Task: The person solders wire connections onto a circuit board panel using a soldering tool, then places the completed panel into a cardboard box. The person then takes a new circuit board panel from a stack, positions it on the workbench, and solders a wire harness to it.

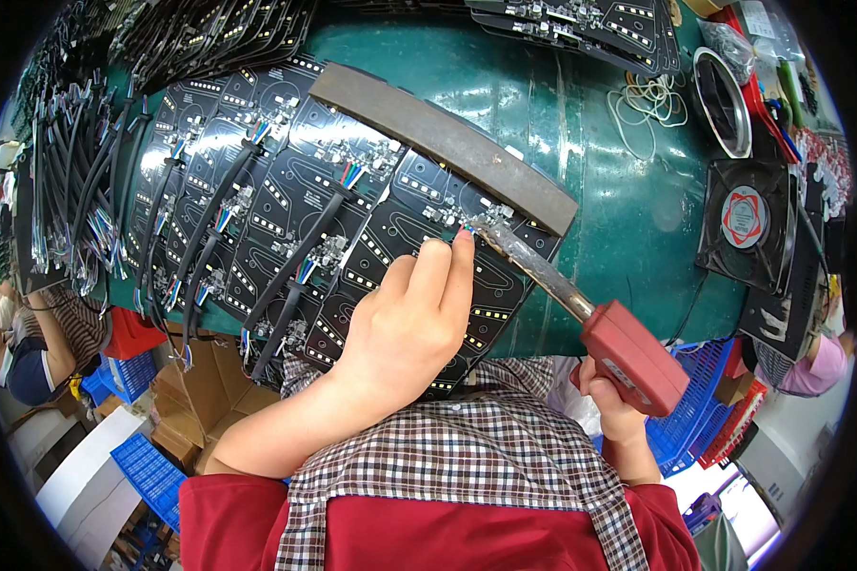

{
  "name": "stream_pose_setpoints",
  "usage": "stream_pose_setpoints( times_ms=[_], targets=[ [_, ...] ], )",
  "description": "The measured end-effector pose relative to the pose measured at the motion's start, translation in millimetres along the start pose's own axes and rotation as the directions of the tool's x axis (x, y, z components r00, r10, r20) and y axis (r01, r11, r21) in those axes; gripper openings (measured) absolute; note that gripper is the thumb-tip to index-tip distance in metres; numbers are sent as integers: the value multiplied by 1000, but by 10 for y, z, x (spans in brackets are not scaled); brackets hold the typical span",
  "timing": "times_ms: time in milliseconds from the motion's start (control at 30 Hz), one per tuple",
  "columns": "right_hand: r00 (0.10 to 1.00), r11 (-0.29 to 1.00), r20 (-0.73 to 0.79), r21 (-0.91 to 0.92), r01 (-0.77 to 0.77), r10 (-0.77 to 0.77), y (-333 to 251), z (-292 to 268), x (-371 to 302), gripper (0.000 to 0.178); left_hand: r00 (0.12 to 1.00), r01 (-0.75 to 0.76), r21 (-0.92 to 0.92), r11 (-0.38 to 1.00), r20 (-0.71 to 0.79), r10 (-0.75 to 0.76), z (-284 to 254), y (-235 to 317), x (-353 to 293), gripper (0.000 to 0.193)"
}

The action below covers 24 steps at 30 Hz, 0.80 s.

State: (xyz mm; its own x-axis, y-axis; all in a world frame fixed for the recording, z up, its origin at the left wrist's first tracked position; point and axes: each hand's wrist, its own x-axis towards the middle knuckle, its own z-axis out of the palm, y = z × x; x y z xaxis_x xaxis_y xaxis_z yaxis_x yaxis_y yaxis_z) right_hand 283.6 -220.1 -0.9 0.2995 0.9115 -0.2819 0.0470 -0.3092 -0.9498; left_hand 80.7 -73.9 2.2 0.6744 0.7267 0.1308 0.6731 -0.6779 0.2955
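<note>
My left hand [402, 319] is closed in a pinch on the ends of thin coloured wires [465, 231], pressed to a black circuit board [490, 309]. In my right hand [611, 404] is a soldering iron [633, 357] with a chunky red handle. Its long metal shaft slants left, and the tip meets the board's component cluster right by my left fingertips. Beside it, overlapping black boards [295, 181] fan out to the left, several with black-sleeved cables [300, 257] attached. A heavy curved metal bar [448, 143] lies across their far edge.
Bundled black cables [81, 181] lie at the left of the green table [628, 247]. More boards [590, 33] are stacked at the far side. A small fan [745, 224], a round dish [721, 100] and loose pale wire [649, 105] occupy the right. Other people work at both sides.
</note>
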Motion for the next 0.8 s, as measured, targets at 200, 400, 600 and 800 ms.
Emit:
stream_pose_setpoints(
  times_ms=[200, 400, 600, 800],
  targets=[
    [997, 976, 71, -217, 26, -10, -11, -14, -33, 57, 996, -93, 152, 984, 5, 93, -18, 3, 17, 39],
    [999, 981, 52, 194, -10, 0, -91, 40, -32, 64, 993, -107, 200, 974, -32, 115, 2, -2, 1, 39],
    [999, 996, 42, 90, 20, -24, 9, 37, -61, 64, 994, -100, 150, 984, -27, 106, -9, 6, 7, 39],
    [998, 1000, 51, -2, 24, -23, 40, 35, -63, 60, 994, -88, 171, 981, -48, 98, 2, 20, 17, 39]
  ],
)
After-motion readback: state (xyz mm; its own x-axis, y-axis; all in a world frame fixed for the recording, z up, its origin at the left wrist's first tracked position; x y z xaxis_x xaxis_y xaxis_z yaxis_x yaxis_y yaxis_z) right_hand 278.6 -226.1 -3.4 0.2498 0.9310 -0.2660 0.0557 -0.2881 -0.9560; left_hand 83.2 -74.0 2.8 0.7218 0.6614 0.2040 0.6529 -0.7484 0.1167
